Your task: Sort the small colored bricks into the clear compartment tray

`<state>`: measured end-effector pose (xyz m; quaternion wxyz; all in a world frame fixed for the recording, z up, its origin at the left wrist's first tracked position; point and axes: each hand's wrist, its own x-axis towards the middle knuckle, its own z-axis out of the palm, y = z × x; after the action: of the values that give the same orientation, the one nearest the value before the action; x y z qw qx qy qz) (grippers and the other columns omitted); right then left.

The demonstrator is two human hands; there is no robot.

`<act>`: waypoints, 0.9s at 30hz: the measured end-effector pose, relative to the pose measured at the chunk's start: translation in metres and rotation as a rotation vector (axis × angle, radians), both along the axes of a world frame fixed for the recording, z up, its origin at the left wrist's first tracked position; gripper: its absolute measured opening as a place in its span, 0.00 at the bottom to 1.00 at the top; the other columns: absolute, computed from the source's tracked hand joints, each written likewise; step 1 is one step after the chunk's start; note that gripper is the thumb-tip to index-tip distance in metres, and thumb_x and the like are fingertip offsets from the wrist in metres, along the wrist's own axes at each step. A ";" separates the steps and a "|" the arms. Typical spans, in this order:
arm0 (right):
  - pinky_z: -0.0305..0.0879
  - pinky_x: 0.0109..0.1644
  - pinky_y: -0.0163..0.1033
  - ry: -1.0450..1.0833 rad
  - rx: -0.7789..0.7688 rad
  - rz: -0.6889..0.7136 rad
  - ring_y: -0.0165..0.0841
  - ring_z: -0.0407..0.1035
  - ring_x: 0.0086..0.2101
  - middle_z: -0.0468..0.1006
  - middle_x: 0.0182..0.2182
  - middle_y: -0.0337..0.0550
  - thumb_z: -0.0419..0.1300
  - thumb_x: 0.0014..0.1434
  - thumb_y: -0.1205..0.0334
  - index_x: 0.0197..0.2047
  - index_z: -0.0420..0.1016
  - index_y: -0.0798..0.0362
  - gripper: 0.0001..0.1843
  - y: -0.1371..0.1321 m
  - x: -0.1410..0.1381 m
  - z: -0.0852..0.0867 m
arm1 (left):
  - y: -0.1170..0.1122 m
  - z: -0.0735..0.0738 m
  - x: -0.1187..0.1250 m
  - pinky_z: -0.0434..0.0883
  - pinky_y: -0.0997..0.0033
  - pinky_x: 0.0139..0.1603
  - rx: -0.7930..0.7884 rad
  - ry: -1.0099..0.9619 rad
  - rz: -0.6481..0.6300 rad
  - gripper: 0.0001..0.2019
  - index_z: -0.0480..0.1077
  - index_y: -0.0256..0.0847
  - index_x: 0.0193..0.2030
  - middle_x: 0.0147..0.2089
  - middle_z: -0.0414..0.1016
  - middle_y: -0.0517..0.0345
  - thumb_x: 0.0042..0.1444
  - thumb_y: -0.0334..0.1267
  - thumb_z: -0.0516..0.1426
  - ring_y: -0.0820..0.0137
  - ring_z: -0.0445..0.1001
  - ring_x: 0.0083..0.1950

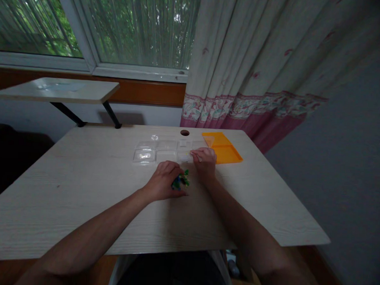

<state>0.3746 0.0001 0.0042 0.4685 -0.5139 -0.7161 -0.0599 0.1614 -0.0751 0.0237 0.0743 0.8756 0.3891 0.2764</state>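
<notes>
Pieces [177, 183] within curved left grip [162, 181]

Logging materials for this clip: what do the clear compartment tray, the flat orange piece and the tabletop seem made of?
Clear compartment tray: probably thin, glossy plastic; see-through with bright glints.
Flat orange piece: likely opaque, smooth plastic; one even colour, no grain.
Tabletop: wood or wood-look laminate, low sheen; pale grain lines show, but which is unclear.
</notes>
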 end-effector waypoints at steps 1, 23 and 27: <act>0.58 0.51 0.47 -0.002 0.001 -0.019 0.38 0.66 0.43 0.79 0.36 0.43 0.61 0.64 0.59 0.37 0.83 0.47 0.08 0.001 0.000 -0.001 | -0.002 -0.002 0.005 0.62 0.52 0.57 0.022 0.039 0.006 0.33 0.73 0.41 0.53 0.53 0.71 0.45 0.45 0.61 0.66 0.53 0.66 0.55; 0.53 0.52 0.45 -0.108 -0.065 -0.033 0.38 0.63 0.46 0.78 0.40 0.42 0.62 0.63 0.60 0.39 0.82 0.46 0.06 0.015 0.007 -0.018 | 0.025 0.006 -0.033 0.64 0.61 0.51 0.094 -0.116 0.125 0.14 0.74 0.39 0.43 0.40 0.73 0.51 0.69 0.43 0.50 0.64 0.68 0.45; 0.51 0.54 0.45 -0.160 -0.127 -0.016 0.38 0.63 0.47 0.78 0.41 0.42 0.61 0.64 0.58 0.39 0.82 0.47 0.07 0.013 0.002 -0.017 | 0.033 0.014 -0.036 0.66 0.62 0.49 0.058 -0.108 0.113 0.15 0.75 0.39 0.40 0.37 0.74 0.52 0.69 0.43 0.50 0.64 0.69 0.43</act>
<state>0.3770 0.0131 -0.0125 0.3758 -0.5419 -0.7494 -0.0589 0.1258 -0.0422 0.0372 0.0539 0.8379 0.4252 0.3379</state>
